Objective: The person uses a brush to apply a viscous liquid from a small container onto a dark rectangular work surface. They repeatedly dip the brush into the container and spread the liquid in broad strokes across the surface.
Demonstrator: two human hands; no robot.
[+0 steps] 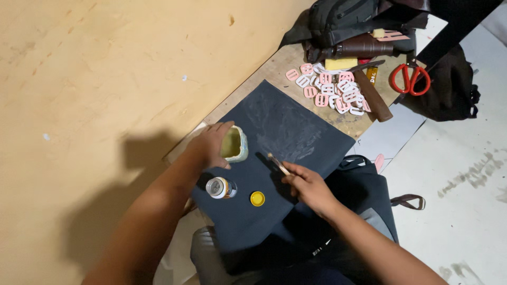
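A small brush point(278, 163) was pinched in the right hand point(309, 184), its long axis slanting up and away toward the glue cup point(234, 144). That cup sat just left of the brush tip and was clasped at its rim by the left hand point(211, 145), so the right grip was the nearer one to work from. Below the cup stood an open bottle point(220, 187) with its yellow cap point(257, 198) beside it (both on the dark sheet point(296, 129)). Nothing was seen between tip and cup; the buckles point(330, 89) lay well beyond on the desk point(274, 66).

- Matt dark sheet point(285, 126), chalky smears beyond the right fingers point(296, 171).
- Glossy tub point(235, 143) against the left fingers point(224, 129).
- Shiny yellow plastic cap point(257, 198).
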